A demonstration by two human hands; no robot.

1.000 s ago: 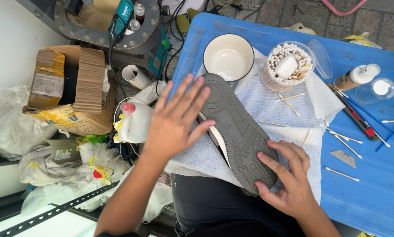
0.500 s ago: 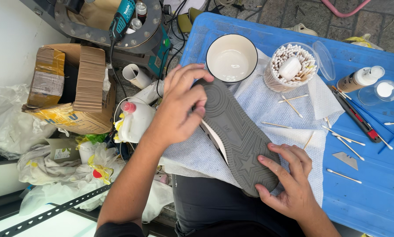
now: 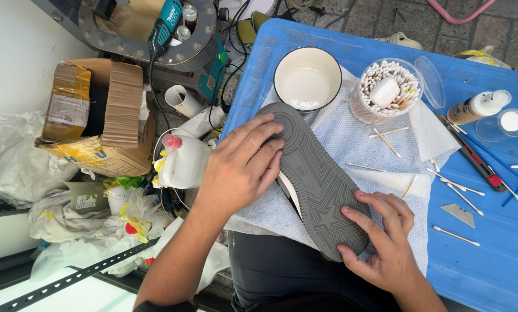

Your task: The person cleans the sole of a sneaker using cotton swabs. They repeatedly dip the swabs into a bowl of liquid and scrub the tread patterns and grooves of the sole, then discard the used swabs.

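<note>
A shoe [image 3: 317,185] lies sole-up on a white cloth [image 3: 357,144] spread over the near-left corner of the blue tabletop [image 3: 490,254], its grey tread facing the camera and its length running diagonally from the far left toward the near right. The left hand [image 3: 241,167] rests flat on the toe end, fingers [image 3: 259,141] slightly spread and laid over the sole's left edge, palm down. The right hand [image 3: 386,242] grips the heel end near the tabletop's near edge, its fingers [image 3: 386,208] curled over the sole and the thumb pressed along the heel's rim.

Just beyond the toe, touching the cloth, stands an empty white bowl [image 3: 307,79] with a dark rim. To its right is a clear round tub of cotton swabs [image 3: 386,92], its lid leaning beside it. Loose swabs [image 3: 386,141] lie scattered over the cloth and the tabletop's right side. Toward the far right edge stand a small squeeze bottle [image 3: 478,107] lying tilted and a clear cap [image 3: 504,124]. A small metal blade [image 3: 458,215] lies near the right edge.

Off the tabletop's left edge sit a white plastic jug [image 3: 184,162] with a red cap and a cardboard box [image 3: 103,115].
</note>
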